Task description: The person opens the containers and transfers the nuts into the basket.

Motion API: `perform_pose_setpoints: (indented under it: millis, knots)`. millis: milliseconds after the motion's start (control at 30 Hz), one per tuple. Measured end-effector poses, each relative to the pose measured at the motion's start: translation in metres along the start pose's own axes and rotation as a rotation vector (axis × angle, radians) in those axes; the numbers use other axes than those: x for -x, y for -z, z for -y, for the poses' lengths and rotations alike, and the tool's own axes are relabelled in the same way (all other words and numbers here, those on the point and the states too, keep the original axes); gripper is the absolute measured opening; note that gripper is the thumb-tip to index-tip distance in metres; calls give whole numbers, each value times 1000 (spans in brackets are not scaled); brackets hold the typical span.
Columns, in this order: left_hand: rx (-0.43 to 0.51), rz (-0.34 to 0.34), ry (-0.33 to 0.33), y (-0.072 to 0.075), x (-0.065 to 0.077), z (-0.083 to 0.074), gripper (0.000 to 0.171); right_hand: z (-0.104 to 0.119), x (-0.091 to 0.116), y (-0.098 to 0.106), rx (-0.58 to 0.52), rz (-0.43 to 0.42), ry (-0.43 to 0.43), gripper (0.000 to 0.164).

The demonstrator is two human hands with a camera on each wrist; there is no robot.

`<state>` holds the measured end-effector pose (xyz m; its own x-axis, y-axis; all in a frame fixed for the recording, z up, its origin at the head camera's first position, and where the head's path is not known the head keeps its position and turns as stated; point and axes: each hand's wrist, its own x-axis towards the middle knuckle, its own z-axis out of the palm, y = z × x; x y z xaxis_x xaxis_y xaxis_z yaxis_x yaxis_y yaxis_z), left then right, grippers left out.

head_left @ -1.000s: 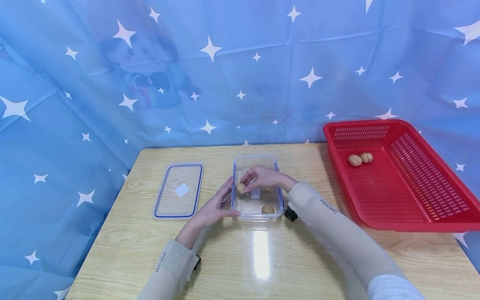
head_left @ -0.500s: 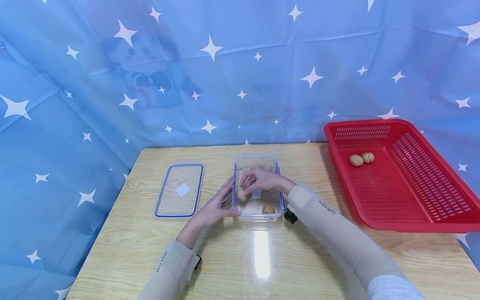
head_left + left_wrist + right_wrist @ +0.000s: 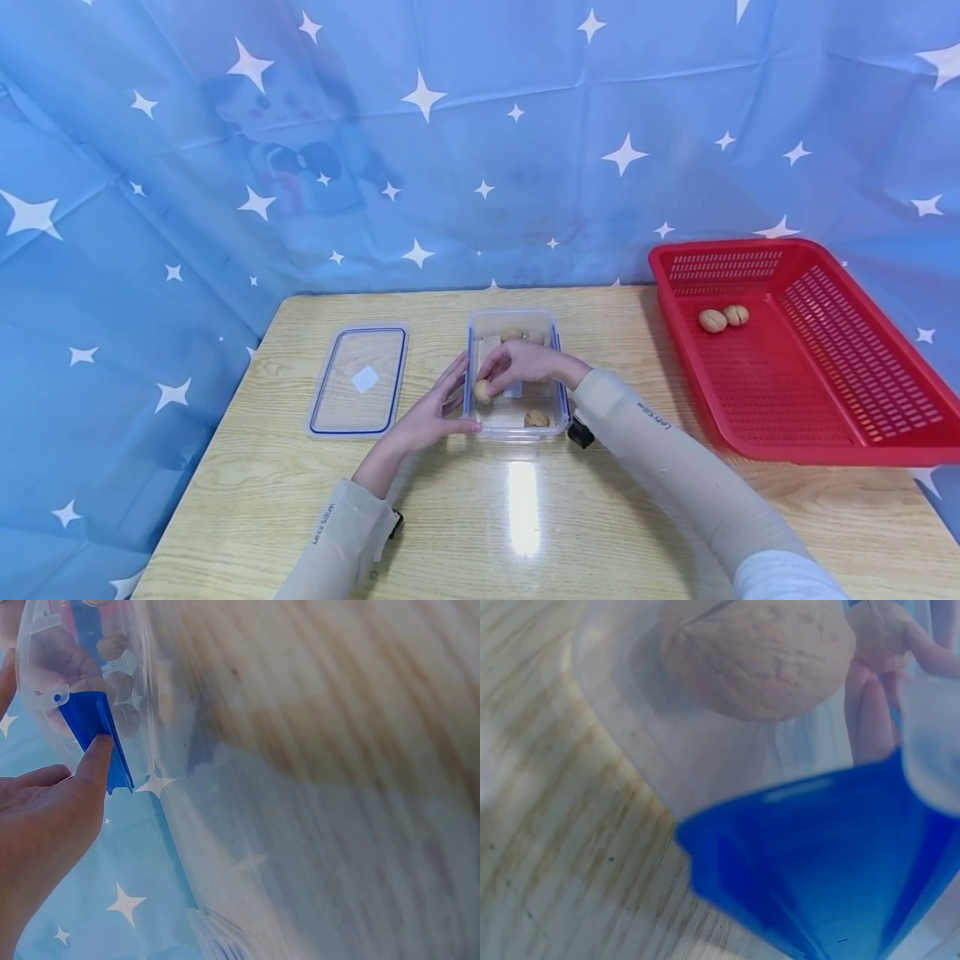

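A clear plastic food container [image 3: 517, 433] with blue latches stands on the table, with several walnuts inside. My right hand [image 3: 525, 360] reaches into it and pinches a walnut [image 3: 483, 392] by the left wall; the thumb [image 3: 934, 656] shows on that nut in the right wrist view. My left hand [image 3: 426, 417] lies along the container's left side, fingers extended. In the left wrist view its thumb touches a blue latch [image 3: 94, 724]. One walnut [image 3: 537, 419] sits near the front right corner, and another walnut [image 3: 512, 334] lies at the back, partly behind my right hand.
The container's lid [image 3: 358, 382], clear with a blue seal, lies flat to the left. On the right stands a red basket [image 3: 772, 400] holding two walnuts [image 3: 712, 321]. A blue starry curtain [image 3: 480, 150] hangs behind the wooden table [image 3: 465, 517].
The walnut in my right hand has moved slightly toward the front, down along the container's left wall. The right fingers have shifted a little with it. My left hand has stayed in place.
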<state>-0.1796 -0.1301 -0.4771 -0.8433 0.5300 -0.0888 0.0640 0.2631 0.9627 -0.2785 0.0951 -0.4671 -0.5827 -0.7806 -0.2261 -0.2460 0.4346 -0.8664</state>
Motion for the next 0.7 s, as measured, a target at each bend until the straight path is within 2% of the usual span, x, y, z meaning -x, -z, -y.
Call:
perform_pose_setpoints:
  millis: [267,467,700]
  knots:
    - [1,-7,3,-1,1,-2,103,5,3,4,24,-36,-23,34]
    - [2,-10,-1,-2,2,-4,104,10,5,13,65,-76,3,32]
    - [0,-10,10,-2,2,-5,104,15,8,23,14,-117,53,32]
